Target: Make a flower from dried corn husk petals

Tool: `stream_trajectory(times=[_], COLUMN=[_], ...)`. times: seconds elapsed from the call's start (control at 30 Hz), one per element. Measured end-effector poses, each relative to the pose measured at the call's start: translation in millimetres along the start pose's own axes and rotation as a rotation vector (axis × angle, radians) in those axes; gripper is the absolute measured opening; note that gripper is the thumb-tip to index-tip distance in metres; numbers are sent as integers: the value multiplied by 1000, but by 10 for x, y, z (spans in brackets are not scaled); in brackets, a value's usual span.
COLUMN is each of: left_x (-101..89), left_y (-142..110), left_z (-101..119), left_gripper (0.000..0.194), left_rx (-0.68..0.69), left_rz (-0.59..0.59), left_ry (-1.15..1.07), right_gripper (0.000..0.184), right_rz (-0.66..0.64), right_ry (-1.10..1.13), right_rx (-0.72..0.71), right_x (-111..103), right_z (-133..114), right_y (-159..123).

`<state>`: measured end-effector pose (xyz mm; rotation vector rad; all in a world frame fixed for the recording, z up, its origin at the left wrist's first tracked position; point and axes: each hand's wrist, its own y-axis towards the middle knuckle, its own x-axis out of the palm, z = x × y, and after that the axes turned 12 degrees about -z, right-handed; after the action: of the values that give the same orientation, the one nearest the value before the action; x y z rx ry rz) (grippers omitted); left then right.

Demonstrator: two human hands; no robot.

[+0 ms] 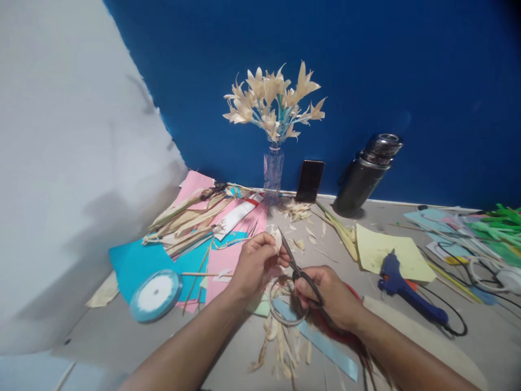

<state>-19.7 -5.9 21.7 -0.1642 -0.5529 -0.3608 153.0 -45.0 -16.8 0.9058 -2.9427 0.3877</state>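
Between the fingers of my left hand is a small pale piece of dried husk, pinched upright. My right hand is closed around the black handles of a pair of scissors, whose blades point up and left beside the husk piece. Below my hands lie a roll of tape, a light blue ribbon strip and loose husk strips. Trimmed husk bits are scattered just beyond my fingers.
A clear bottle holds husk flowers against the blue wall. A phone and a tilted flask stand nearby. At right lies a blue glue gun on yellow paper; at left, a ribbon spool and husks.
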Motion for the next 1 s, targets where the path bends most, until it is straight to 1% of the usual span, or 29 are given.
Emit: stream_trajectory(times=[0.17, 0.4, 0.53, 0.63, 0.8, 1.0], left_x=[-11, -42, -45, -42, -50, -69], left_y=[4, 9, 9, 13, 16, 10], left_z=[-1, -19, -16, -14, -20, -24], left_gripper=[14, 13, 12, 12, 12, 11], left_rx=[-6, -6, 4, 6, -7, -7], left_rz=[-1, -20, -29, -32, -35, -37], left_ry=[-10, -5, -3, -8, -4, -2], right_gripper=[48, 49, 50, 48, 43, 47], right_rz=[5, -4, 4, 17, -1, 1], right_ry=[11, -7, -19, -7, 50, 12], right_rx=[21, -7, 8, 36, 26, 9], right_x=[2, -15, -13, 1, 11, -12], right_z=[-2, 8, -15, -21, 9, 20], right_y=[2, -12, -12, -9, -7, -1])
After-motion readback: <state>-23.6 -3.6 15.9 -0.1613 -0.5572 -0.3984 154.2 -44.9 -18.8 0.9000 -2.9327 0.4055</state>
